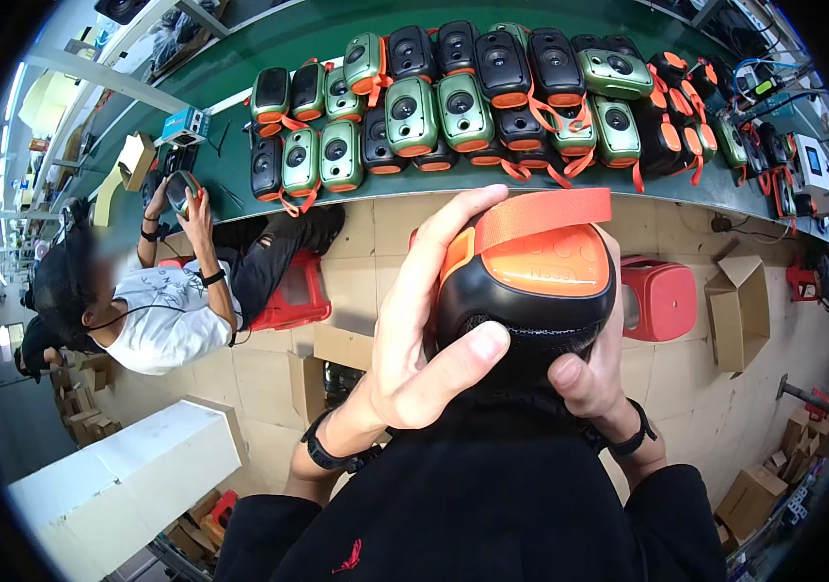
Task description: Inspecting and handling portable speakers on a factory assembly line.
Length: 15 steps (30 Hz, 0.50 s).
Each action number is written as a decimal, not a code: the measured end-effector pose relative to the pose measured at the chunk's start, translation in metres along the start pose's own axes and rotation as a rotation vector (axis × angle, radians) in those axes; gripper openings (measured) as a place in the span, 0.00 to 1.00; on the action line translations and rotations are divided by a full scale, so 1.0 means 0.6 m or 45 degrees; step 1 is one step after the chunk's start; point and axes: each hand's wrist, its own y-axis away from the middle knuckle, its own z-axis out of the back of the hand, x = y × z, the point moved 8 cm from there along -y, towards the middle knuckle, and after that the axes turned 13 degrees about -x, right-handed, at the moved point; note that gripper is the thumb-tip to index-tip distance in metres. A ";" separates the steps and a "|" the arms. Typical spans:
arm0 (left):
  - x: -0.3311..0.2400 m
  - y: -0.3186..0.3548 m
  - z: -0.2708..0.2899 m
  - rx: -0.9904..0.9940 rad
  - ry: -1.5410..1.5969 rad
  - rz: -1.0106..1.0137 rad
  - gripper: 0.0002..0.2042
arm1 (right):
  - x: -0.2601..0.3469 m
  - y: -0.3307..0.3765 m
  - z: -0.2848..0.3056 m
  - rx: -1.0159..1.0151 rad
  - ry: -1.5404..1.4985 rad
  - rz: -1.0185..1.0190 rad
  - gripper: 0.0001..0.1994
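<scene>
Between my two hands I hold a black portable speaker (521,315) up close in front of my chest. Its orange top panel with raised buttons faces me, and an orange carrying strap (545,215) loops over the far edge. My left hand (424,339) wraps the left side, its thumb pressed on the front near the dark mesh. Around the right side curls my right hand (597,359), thumb at the lower front, most of its fingers hidden behind the speaker. Both wrists wear black bands.
Several green and black speakers (413,116) with orange straps stand in rows on the green workbench (230,58) ahead. At left a co-worker (172,310) sits holding another speaker (182,191). A red stool (659,299) and an open cardboard box (738,312) are on the right; a white pillar (133,475) rises lower left.
</scene>
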 end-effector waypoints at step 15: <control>0.058 -0.008 0.024 -0.018 0.119 0.357 0.36 | -0.038 -0.011 0.029 -0.038 0.150 -0.078 0.38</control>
